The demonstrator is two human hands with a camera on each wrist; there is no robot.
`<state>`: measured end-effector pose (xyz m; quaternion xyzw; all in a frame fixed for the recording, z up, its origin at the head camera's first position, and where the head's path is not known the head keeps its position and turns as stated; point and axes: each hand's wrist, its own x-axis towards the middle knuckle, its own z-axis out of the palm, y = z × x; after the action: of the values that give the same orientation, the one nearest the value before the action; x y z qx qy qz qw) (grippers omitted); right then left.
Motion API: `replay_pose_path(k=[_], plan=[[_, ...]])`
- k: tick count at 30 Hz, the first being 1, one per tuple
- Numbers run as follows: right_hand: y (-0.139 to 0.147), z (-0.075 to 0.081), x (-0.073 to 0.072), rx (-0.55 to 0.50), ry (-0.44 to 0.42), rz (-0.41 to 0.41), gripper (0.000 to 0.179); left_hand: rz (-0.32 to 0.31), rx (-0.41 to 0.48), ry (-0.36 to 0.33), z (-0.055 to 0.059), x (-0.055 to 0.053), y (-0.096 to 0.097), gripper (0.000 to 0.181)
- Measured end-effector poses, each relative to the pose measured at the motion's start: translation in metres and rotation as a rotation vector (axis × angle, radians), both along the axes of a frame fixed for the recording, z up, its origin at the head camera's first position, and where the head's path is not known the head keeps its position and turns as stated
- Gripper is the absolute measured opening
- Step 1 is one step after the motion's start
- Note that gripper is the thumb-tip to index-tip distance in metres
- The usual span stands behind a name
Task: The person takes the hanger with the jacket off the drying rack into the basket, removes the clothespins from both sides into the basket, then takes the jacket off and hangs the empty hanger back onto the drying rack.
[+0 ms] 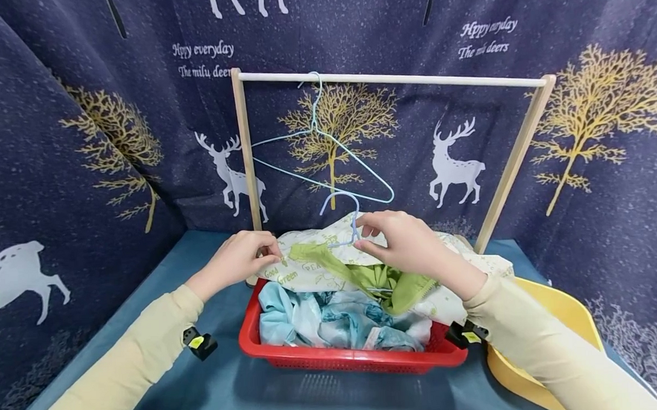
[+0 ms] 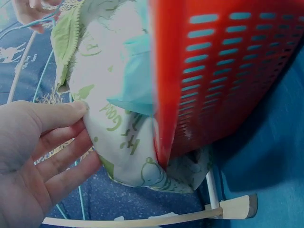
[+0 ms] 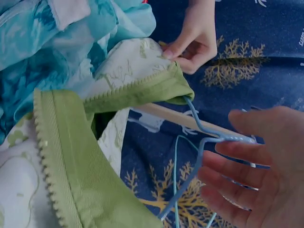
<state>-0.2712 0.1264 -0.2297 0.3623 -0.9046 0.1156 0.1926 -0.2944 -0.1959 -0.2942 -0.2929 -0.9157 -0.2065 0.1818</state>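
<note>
A white zip-up jacket (image 1: 304, 275) with green print and a green zippered collar (image 2: 67, 40) lies over the back of a red basket (image 1: 355, 355). My left hand (image 1: 248, 253) pinches the jacket's white fabric between thumb and fingertips, left of the collar. In my right hand (image 1: 403, 238), thumb and forefinger hold a blue clothes hanger (image 3: 194, 147) at the neck below its hook. The hanger's arms run down into the collar opening, where their ends are hidden. Teal and white cloth (image 1: 338, 319) fills the basket in front of the jacket.
Behind the basket stands a small rack with a white rail (image 1: 400, 79) and wooden posts. A light blue hanger (image 1: 354, 153) hangs from the rail's left part. To the right, a yellow tub (image 1: 560, 305) sits partly beneath my right forearm. A dark patterned curtain (image 1: 387, 22) closes off the back.
</note>
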Motion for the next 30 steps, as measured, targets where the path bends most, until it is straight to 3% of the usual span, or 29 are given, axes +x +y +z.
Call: replay_pose_path(k=[8,15,20,30], plan=[[-0.006,-0.004,-0.003,-0.041,-0.015,0.011,0.005,-0.014,-0.003,0.014,0.001,0.0,0.001,0.01],[-0.01,-0.005,-0.01,-0.093,-0.099,0.055,0.019,-0.021,0.035,0.039,-0.003,-0.001,0.0,0.012],[-0.008,-0.006,-0.015,-0.105,-0.123,0.086,0.019,-0.018,0.043,0.042,-0.002,-0.001,0.0,0.012],[-0.007,-0.002,-0.012,-0.099,-0.149,0.084,0.024,-0.013,0.001,0.042,0.002,-0.002,-0.002,0.01]])
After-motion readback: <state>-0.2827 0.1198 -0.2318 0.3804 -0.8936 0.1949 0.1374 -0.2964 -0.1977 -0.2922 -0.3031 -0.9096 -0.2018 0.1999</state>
